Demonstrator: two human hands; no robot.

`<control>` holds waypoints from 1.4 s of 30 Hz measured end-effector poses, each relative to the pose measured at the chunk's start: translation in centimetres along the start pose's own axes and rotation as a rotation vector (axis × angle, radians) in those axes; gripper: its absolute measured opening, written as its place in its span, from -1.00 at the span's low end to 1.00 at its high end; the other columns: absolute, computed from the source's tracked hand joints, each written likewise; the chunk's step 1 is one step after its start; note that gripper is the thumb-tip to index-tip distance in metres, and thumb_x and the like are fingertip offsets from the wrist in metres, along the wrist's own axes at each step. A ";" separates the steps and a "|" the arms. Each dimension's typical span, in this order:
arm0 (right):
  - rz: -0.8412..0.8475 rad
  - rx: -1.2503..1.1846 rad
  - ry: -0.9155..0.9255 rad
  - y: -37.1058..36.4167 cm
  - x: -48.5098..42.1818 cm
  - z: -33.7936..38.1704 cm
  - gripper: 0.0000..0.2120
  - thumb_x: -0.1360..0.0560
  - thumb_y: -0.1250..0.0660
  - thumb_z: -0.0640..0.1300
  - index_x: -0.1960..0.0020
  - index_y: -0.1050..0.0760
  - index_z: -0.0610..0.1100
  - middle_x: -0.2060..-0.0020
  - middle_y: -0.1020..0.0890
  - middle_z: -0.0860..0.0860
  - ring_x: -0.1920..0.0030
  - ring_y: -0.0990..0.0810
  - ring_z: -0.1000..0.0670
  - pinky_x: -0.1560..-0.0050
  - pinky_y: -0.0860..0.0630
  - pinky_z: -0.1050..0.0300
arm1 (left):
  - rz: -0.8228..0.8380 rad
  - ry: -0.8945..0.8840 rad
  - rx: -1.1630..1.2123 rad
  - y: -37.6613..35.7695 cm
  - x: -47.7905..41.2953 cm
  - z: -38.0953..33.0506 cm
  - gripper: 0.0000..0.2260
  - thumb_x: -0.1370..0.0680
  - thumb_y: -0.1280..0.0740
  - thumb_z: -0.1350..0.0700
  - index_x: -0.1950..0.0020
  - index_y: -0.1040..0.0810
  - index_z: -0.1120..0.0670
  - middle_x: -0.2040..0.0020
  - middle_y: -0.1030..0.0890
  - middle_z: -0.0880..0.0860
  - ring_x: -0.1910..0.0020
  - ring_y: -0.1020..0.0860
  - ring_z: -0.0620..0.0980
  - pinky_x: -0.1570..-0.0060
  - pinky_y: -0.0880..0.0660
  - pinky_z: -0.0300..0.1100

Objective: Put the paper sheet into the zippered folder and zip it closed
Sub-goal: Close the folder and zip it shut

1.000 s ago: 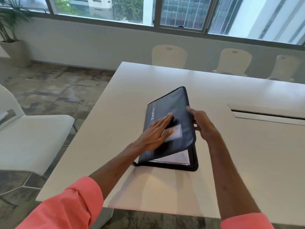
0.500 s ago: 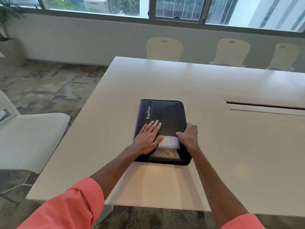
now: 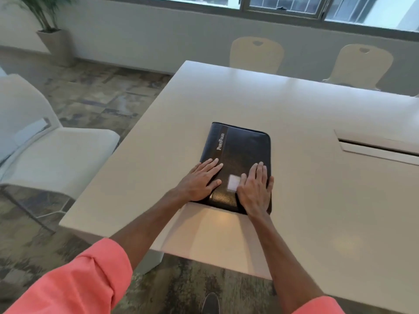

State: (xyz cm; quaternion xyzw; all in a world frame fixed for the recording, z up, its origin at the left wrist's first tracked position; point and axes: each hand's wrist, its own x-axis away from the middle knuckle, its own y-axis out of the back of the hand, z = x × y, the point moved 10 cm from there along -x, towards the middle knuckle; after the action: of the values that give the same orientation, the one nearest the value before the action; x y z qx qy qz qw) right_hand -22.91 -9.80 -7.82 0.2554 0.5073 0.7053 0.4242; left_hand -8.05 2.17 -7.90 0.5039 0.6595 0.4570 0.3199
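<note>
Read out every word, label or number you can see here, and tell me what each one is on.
"PortFolio": printed lengthwise on the strip of the black zippered folder.
On the folder's front, the pale label pocket: too blurred to read.
No other text shows.

The black, leather-look rectangular zippered folder [image 3: 240, 150], marked "PortFolio", lies closed and flat on the white tabletop [image 3: 317, 200], its near end beneath the left hand [image 3: 199, 180] and right hand [image 3: 255, 189].

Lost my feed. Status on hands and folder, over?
Both palms flat on folder: left hand, right hand. Folder shut on table, paper out of sight, unclear whether zipped. Nothing blocking.
</note>
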 end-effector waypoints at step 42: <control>-0.212 -0.067 0.192 -1.9 15.6 14.6 -0.83 -0.67 -0.36 0.04 -0.03 -0.63 -0.05 0.08 -0.66 0.05 0.25 -0.67 -0.04 0.29 -0.64 0.04 | -0.309 -0.069 0.162 3.9 14.4 4.1 -0.82 -0.66 -0.38 0.19 -0.23 -0.61 0.00 -0.17 -0.66 -0.07 -0.21 -0.57 -0.02 -0.30 -0.46 0.01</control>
State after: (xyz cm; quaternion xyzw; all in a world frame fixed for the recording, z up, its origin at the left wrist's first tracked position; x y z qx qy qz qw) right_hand -18.69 11.15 -5.50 0.1174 0.5457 0.6945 0.4539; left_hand -7.09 17.37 -5.24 0.4362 0.7523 0.3302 0.3670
